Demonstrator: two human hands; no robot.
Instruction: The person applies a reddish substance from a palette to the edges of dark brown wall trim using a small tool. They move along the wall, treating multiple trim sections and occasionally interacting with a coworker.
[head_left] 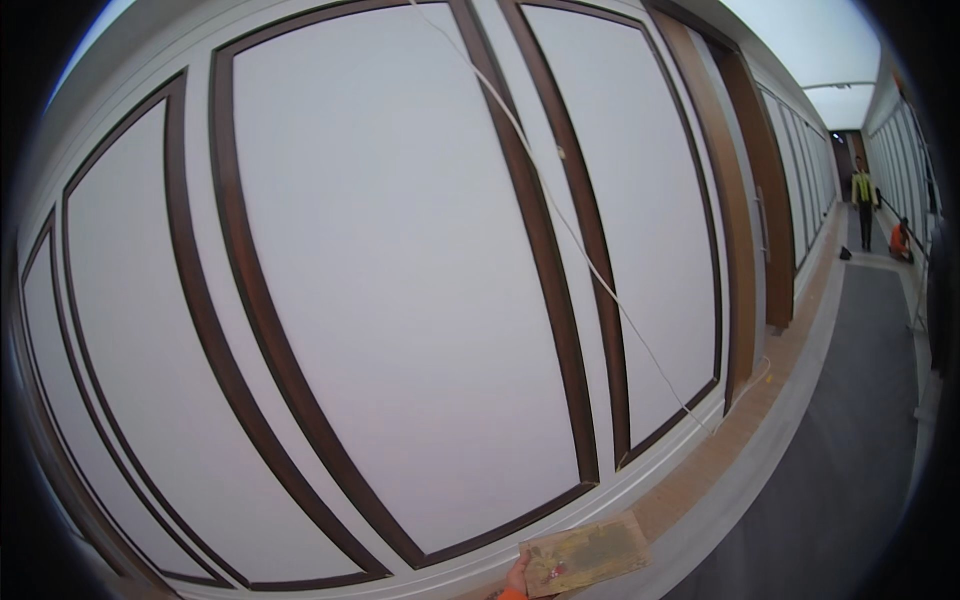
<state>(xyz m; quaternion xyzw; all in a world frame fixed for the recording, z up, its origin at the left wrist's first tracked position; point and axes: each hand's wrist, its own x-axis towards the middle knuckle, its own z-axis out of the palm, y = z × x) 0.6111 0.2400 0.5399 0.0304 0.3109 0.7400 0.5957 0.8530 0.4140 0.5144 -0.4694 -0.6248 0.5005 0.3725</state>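
Observation:
At the bottom of the head view my left hand point(518, 574), below an orange sleeve, grips the left edge of a flat rectangular board point(590, 550) smeared with olive-yellow material. A small red and metallic item point(556, 572) lies on the board near my fingers, too small to name. The board is held in front of the lower part of a white panelled wall point(400, 280) with dark brown moulding point(240, 250). My right hand is not in view.
A pale cable point(650, 355) hangs diagonally across the wall. A wooden door frame point(750, 230) is at the right. Along the corridor, with its grey floor strip point(850, 350), a person in a yellow vest point(864, 195) stands and another in orange point(898, 240) crouches near the opposite wall.

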